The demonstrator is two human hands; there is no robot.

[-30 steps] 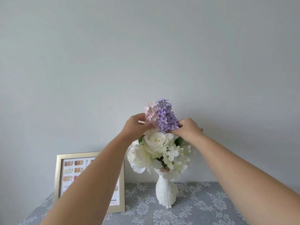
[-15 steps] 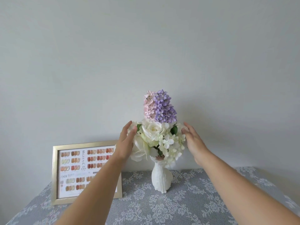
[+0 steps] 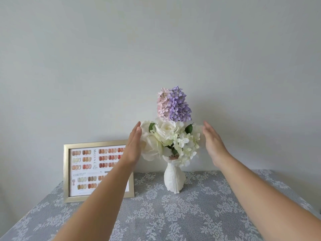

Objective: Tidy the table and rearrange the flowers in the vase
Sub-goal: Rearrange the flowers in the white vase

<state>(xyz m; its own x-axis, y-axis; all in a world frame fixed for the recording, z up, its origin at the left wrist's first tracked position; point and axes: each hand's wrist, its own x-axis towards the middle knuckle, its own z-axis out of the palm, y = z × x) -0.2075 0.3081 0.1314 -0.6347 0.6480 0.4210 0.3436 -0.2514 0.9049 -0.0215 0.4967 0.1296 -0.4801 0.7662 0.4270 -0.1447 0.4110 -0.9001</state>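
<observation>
A small white vase point(image 3: 174, 178) stands upright on the grey lace tablecloth point(image 3: 173, 214), near the wall. It holds white roses point(image 3: 166, 131) and small white blossoms, with a pink and purple flower spike point(image 3: 174, 104) rising from the top. My left hand point(image 3: 133, 145) is flat and open at the bouquet's left side, its fingertips at a white rose. My right hand point(image 3: 212, 141) is flat and open at the right side, close to the blossoms. Neither hand holds anything.
A gold-framed colour chart point(image 3: 83, 171) leans against the wall to the left of the vase, partly hidden by my left forearm. The plain grey wall point(image 3: 156, 49) is directly behind. The table's edges fall away at left and right.
Both hands let go of the pink and purple spike, dropped to the sides of the white flowers and opened flat. The view has tilted down, showing more of the table.
</observation>
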